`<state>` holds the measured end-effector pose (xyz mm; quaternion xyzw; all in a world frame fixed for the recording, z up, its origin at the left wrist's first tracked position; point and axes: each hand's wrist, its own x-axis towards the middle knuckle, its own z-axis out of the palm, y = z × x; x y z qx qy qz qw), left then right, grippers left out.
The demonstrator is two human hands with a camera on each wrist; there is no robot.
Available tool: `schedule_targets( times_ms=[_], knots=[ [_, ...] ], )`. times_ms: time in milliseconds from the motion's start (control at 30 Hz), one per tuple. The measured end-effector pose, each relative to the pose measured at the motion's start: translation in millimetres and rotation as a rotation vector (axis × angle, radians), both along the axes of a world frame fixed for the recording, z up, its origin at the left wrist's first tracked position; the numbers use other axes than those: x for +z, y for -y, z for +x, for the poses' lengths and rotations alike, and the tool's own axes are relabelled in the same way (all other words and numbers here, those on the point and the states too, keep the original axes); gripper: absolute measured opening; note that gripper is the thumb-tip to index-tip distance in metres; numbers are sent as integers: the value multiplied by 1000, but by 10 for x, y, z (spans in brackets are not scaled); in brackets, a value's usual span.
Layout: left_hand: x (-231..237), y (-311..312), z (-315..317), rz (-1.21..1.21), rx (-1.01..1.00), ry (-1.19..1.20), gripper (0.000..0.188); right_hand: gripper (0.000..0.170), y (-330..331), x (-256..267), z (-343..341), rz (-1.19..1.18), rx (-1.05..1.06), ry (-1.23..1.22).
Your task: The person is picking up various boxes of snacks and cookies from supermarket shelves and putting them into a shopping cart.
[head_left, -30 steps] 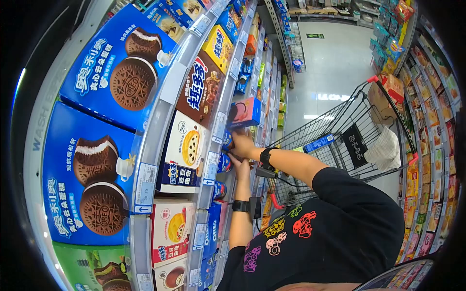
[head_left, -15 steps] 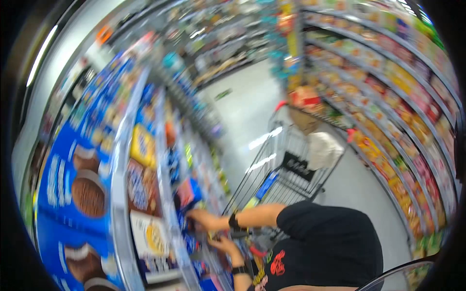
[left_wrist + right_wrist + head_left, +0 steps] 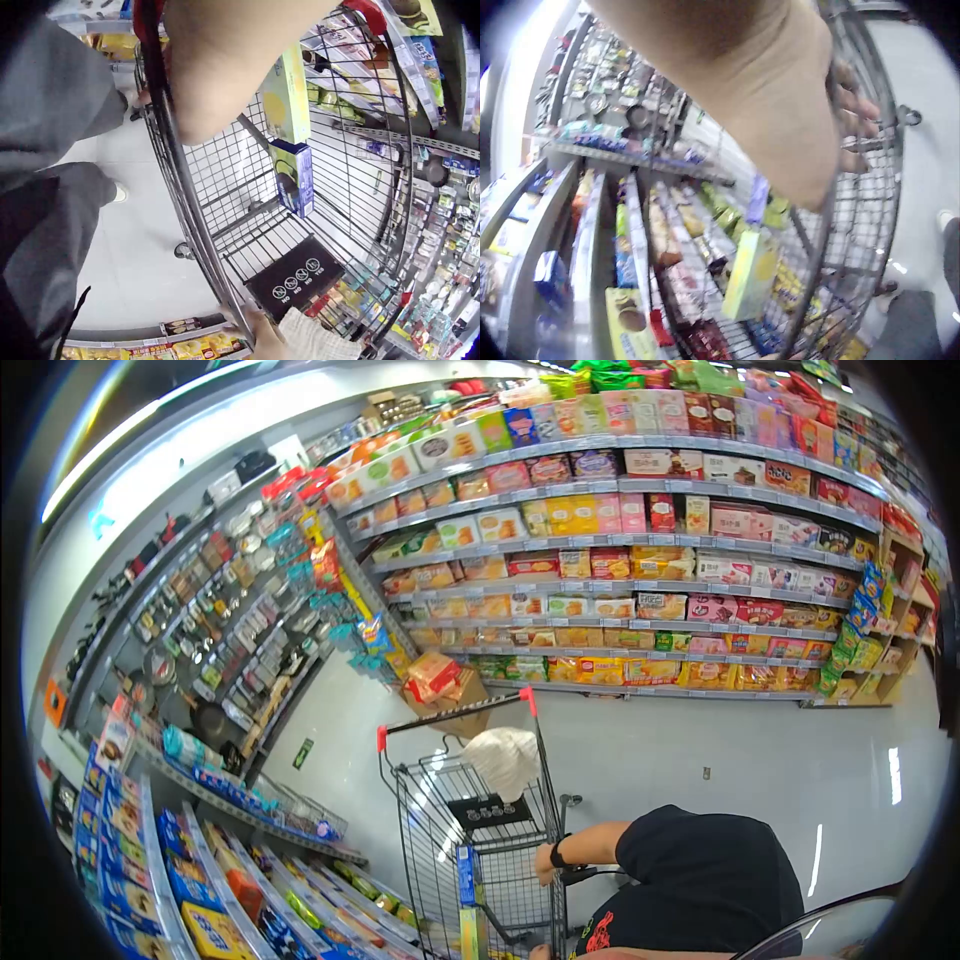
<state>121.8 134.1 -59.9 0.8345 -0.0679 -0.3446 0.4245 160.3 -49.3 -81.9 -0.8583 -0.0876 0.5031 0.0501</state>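
Observation:
My right hand (image 3: 545,863) is at the side rim of a black wire shopping cart (image 3: 555,790); in the right wrist view its fingers (image 3: 859,112) curl over that rim. My left hand (image 3: 214,71) grips the same rim farther along, its fingertips (image 3: 144,97) showing beyond the bar in the left wrist view. Only a sliver of it shows at the bottom edge of the head view. Inside the cart stand a blue box (image 3: 292,180) and a yellow-green box (image 3: 286,97). A whitish cloth (image 3: 503,762) hangs by the black sign panel (image 3: 490,810).
Snack shelves (image 3: 620,540) span the far side of the aisle. At lower left is the biscuit shelf (image 3: 200,870). Past the cart handle stands a carton with red packs (image 3: 440,682); kitchenware hangs on the rack (image 3: 205,650) at left.
Both hands have left the biscuit shelf and come to the cart's rim. The head view has swung right, so the opposite snack shelves now face me.

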Motion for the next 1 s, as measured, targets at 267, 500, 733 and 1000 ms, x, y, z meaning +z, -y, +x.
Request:
schedule_targets(
  times_ms=[267, 500, 733, 1000],
  knots=[
    [192, 1090, 168, 26, -234, -14, 35, 47, 434, 984, -384, 87, -6, 194],
    [-191, 458, -372, 66, -274, -209, 40, 30, 655, 224, -528, 174, -167, 431],
    [-378, 324, -724, 52, -204, -461, 39, 48, 896, 839, -527, 49, -22, 241],
    [-998, 287, -797, 125, -188, -412, 45, 40, 831, 708, -325, -31, 187, 181]
  ],
)
